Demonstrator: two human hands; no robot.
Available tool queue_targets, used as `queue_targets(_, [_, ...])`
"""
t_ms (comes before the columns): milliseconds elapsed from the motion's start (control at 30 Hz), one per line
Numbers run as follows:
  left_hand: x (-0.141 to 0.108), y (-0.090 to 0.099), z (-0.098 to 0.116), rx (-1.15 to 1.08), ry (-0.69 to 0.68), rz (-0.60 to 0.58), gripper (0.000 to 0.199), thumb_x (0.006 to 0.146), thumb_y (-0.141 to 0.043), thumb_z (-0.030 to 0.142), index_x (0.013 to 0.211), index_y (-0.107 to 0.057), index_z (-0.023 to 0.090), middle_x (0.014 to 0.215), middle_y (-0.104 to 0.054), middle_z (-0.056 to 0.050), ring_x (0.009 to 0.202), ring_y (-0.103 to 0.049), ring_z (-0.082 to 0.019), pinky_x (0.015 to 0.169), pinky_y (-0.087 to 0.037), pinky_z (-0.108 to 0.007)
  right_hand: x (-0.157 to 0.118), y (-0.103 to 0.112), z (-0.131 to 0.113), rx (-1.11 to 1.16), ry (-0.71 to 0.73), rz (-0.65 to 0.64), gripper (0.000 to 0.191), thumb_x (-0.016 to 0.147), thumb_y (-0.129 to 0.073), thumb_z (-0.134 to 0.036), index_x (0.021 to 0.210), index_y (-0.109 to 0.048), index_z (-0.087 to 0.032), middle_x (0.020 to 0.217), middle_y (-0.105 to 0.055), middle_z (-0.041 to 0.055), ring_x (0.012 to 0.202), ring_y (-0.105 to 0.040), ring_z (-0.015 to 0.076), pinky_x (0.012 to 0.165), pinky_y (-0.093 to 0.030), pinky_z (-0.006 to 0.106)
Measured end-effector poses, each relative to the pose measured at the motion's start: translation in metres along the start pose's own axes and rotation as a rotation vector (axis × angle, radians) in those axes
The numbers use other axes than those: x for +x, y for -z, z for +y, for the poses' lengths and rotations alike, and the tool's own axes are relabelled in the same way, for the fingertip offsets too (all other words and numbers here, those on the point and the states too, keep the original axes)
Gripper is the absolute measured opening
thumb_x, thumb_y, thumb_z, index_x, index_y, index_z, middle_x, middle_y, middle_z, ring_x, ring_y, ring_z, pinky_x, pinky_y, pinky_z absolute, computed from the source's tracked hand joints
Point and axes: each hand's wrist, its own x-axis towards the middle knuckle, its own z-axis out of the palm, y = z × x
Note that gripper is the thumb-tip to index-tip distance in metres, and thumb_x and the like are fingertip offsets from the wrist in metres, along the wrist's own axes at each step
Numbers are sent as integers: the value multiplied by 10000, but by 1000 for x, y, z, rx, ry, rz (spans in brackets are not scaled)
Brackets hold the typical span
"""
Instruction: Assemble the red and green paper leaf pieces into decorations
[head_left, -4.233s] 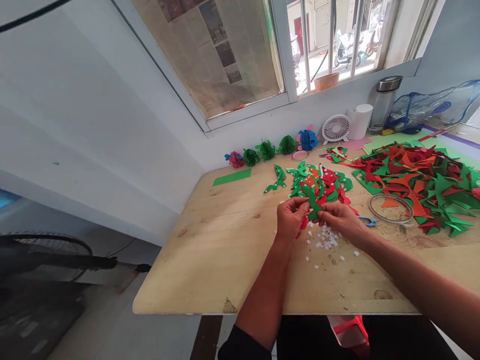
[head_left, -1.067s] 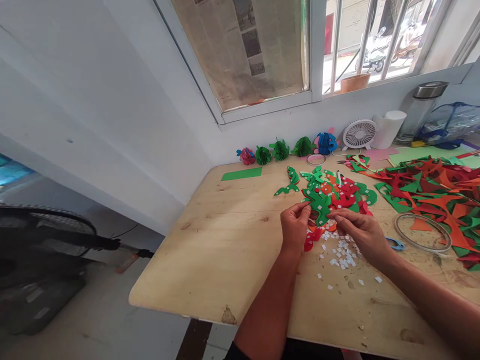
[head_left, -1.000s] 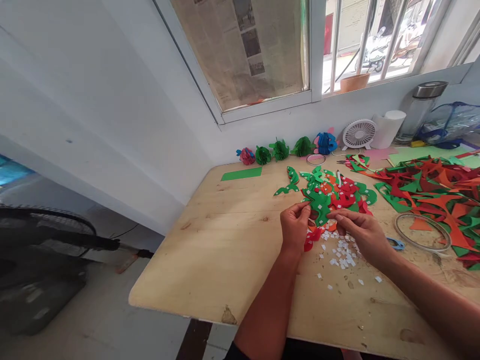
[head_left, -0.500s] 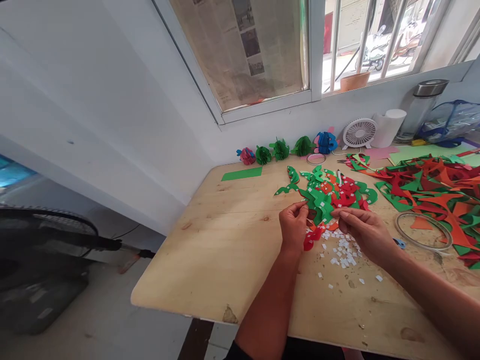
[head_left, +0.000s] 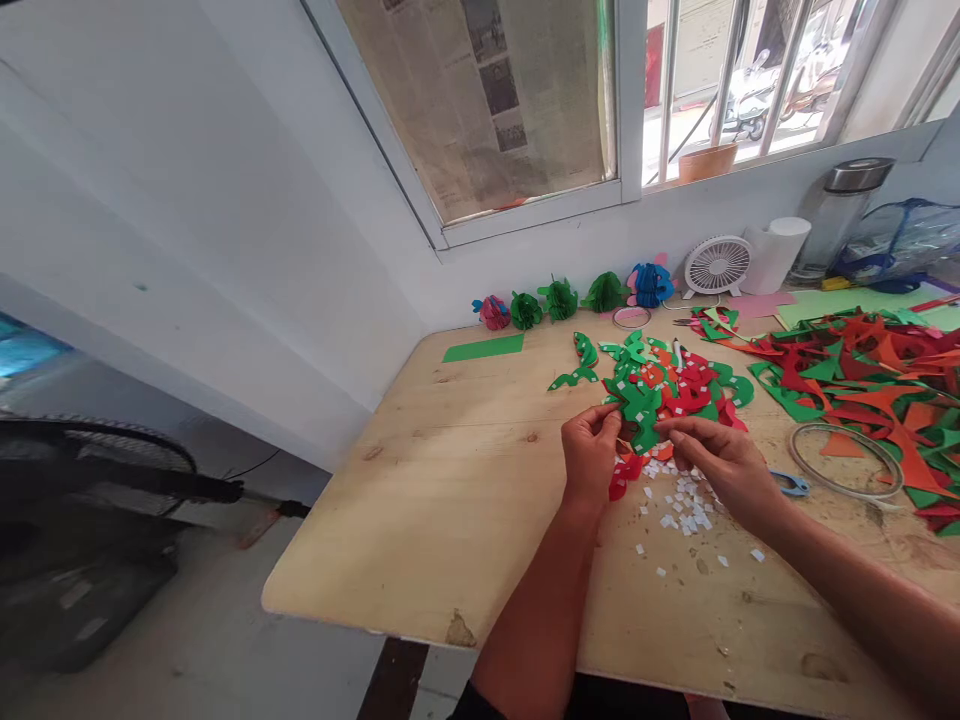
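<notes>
Between my two hands is a green paper cutout [head_left: 643, 415] with small white squares on it. My left hand [head_left: 592, 450] pinches its left edge between thumb and fingers. On the other side, my right hand [head_left: 716, 460] has thumb and fingers closed at the cutout's right edge. Green, red and orange cutouts [head_left: 690, 385] lie piled just beyond. Small white paper squares [head_left: 691, 505] are scattered on the wooden table [head_left: 450, 480] below my hands, beside a red cutout [head_left: 622, 478].
To the right lie a tape ring [head_left: 847, 462], blue scissors [head_left: 791, 484] and a heap of paper scraps [head_left: 885, 380]. Paper ornaments [head_left: 560, 299], a small white fan [head_left: 718, 266] and a glass bottle [head_left: 836, 225] line the wall. A green strip [head_left: 484, 348] lies back left.
My right hand has shifted slightly left, and more of the blue scissors shows. The green cutout has turned a little between my hands.
</notes>
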Motion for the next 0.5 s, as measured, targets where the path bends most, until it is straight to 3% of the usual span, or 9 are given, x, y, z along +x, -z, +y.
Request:
queue_targets(267, [-5, -2, 3, 12, 18, -38, 163, 684, -606, 230, 772, -685, 117, 545, -627, -11, 460, -557, -107, 445, -449, -212, 3, 1, 19, -81, 147, 1, 298, 791, -584, -367, 1038, -601, -203, 707, -599, 20, 660, -542, 160, 563, -418, 272])
queue_targets(500, [-7, -4, 1, 19, 31, -68, 152, 685, -612, 214, 778, -685, 119, 549, -639, -14, 475, -572, -111, 459, -454, -211, 3, 4, 10, -350, 207, 99, 258, 817, -546, -362, 962, -631, -167, 692, -611, 30, 584, -504, 141, 529, -405, 267])
